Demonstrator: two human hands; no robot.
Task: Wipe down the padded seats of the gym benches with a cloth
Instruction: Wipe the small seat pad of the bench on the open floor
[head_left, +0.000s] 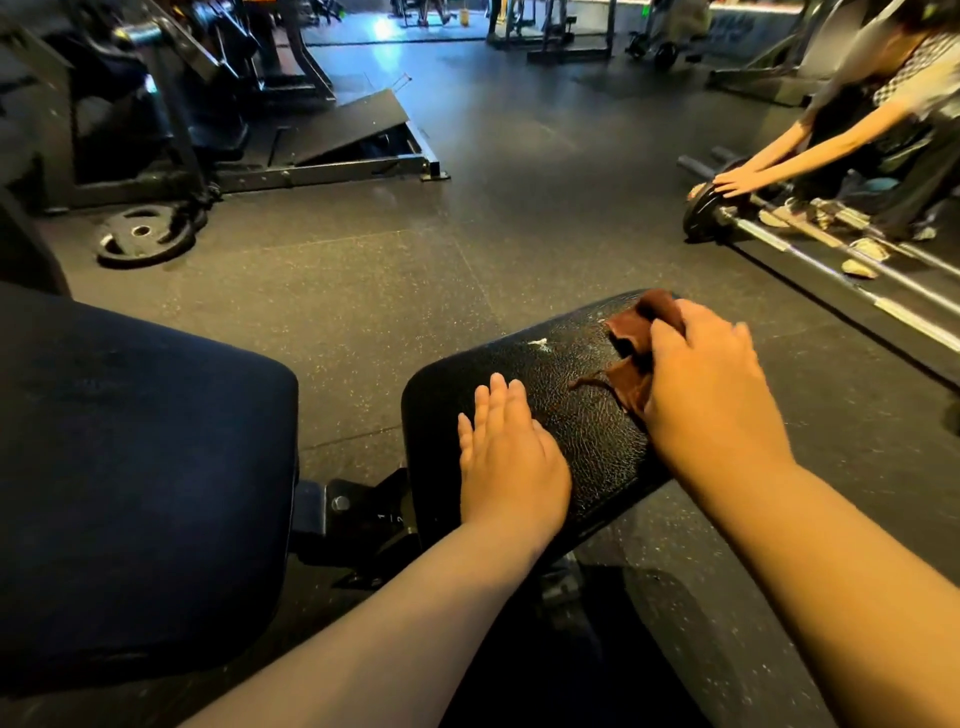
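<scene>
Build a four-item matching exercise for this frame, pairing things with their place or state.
Things:
1. left hand
2. right hand
3. brown cloth
4. weight plate

Place or state:
A. lying flat on the gym floor by a machine frame
B. bunched on the far part of the cracked black seat pad
C. resting flat on the near part of the pad, fingers straight
D. gripping the cloth against the pad

Pairs: 1-C, 2-D, 3-B, 4-A

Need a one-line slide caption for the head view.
Right hand wipes cracked bench seat with brown cloth; left hand rests flat.
</scene>
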